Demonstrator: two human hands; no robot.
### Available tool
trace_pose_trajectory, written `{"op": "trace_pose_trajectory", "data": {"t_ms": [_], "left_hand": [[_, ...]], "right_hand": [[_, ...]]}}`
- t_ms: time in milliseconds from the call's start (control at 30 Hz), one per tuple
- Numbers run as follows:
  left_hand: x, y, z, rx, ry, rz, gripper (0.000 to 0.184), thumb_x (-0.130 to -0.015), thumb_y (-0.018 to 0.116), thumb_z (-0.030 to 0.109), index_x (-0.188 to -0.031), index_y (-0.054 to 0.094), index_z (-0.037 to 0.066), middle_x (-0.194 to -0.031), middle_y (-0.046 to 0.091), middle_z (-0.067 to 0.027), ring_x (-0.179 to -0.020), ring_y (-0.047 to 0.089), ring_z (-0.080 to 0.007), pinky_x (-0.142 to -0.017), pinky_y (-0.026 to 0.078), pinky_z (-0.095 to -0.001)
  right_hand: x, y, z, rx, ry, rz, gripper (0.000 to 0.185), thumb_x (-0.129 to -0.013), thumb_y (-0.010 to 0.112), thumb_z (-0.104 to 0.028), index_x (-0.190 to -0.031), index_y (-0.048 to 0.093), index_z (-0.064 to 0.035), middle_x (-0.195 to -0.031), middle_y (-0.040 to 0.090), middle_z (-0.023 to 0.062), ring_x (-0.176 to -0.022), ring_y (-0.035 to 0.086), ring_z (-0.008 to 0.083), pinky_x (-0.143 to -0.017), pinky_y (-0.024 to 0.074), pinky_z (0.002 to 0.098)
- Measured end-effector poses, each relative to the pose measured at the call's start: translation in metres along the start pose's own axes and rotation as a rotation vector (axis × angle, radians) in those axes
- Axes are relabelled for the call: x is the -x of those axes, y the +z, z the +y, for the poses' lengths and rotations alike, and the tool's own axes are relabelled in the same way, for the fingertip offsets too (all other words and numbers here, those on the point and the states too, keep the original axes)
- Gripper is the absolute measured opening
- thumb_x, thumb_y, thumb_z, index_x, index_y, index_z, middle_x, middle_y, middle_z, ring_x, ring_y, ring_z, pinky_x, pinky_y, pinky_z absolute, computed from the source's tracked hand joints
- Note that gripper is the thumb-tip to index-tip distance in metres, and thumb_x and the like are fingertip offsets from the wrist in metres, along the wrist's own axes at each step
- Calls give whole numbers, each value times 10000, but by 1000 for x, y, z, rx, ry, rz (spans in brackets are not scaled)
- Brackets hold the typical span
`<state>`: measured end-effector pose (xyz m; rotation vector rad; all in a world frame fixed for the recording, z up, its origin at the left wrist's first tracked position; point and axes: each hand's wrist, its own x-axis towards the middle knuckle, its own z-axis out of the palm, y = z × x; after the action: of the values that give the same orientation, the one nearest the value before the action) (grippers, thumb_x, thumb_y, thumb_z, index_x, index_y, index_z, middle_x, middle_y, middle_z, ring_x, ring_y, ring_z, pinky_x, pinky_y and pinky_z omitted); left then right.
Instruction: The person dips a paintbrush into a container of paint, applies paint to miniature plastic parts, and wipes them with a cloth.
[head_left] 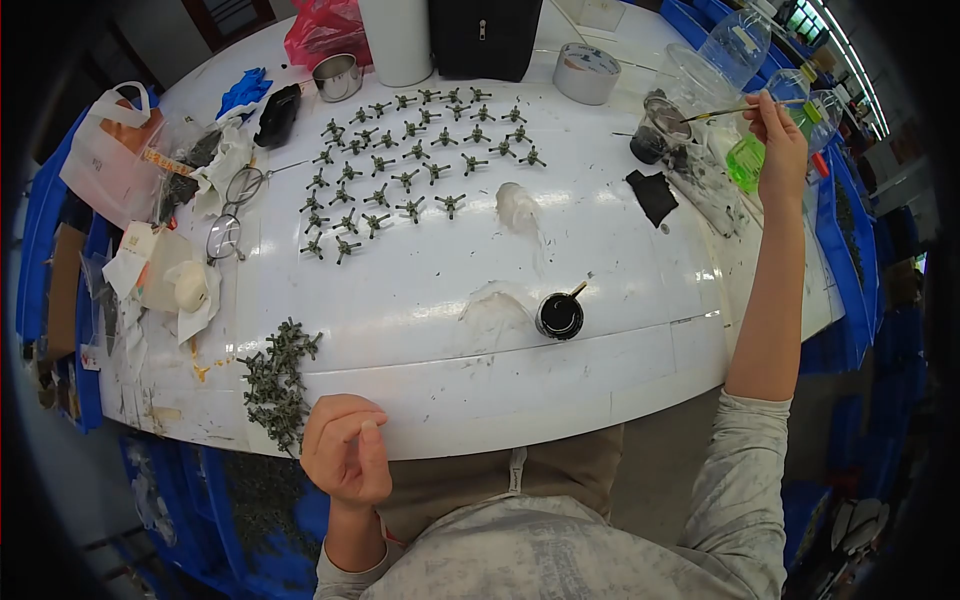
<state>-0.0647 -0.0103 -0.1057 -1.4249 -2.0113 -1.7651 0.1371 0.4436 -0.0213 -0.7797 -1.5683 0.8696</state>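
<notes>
My right hand [777,150] is raised at the right, its fingers closed round a thin paintbrush [722,112]. The brush tip points left, over a dark-stained cup [664,122]. At the table's front edge, my left hand [345,450] is curled closed, with nothing showing between the fingers. Beside it lies a heap of small dark green branched pieces [280,380]. Farther back, many similar pieces [405,180] stand spread out in loose rows. A small jar of black liquid [559,316] with a stick in it sits right of the middle.
A roll of tape [587,73], a white cylinder [396,40] and a metal cup [337,77] stand at the back. Eyeglasses [232,215] and crumpled tissues lie at the left. Plastic bottles [737,45], a black cloth scrap [652,197] and a stained rag [705,190] are at the right.
</notes>
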Motion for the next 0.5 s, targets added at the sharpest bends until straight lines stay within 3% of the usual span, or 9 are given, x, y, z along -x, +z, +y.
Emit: {"op": "trace_pose_trajectory", "data": {"t_ms": [200,267,433,500], "left_hand": [[2,0,-1,8,8,5,69,-742,516,-5,-767,578,9,-755,584,-107,-628,489,-191,-571,409,-261],[2,1,-1,11,14,0,69,-746,513,-6,-770,575,8,-756,584,-109,-629,488,-191,-571,408,-260],[1,0,-1,-8,13,-16,65,-751,510,-5,-772,571,7,-758,584,-111,-630,489,-192,-569,407,-260],[1,1,-1,-5,11,-11,64,-753,509,-5,-772,570,6,-758,585,-112,-631,489,-191,-569,407,-261]], "right_hand": [[7,-48,51,-93,241,204,230,-899,562,-240,-877,659,-32,-719,603,9,-616,479,49,-580,355,174],[20,-45,61,-127,419,1,239,-910,542,-243,-905,641,-26,-736,604,22,-612,482,54,-576,364,168],[21,-52,62,71,292,129,250,-913,534,-252,-908,635,-23,-726,604,25,-613,485,57,-574,364,172],[22,-49,61,25,308,76,245,-913,534,-249,-906,637,-26,-719,608,25,-611,488,57,-574,366,172]]}}
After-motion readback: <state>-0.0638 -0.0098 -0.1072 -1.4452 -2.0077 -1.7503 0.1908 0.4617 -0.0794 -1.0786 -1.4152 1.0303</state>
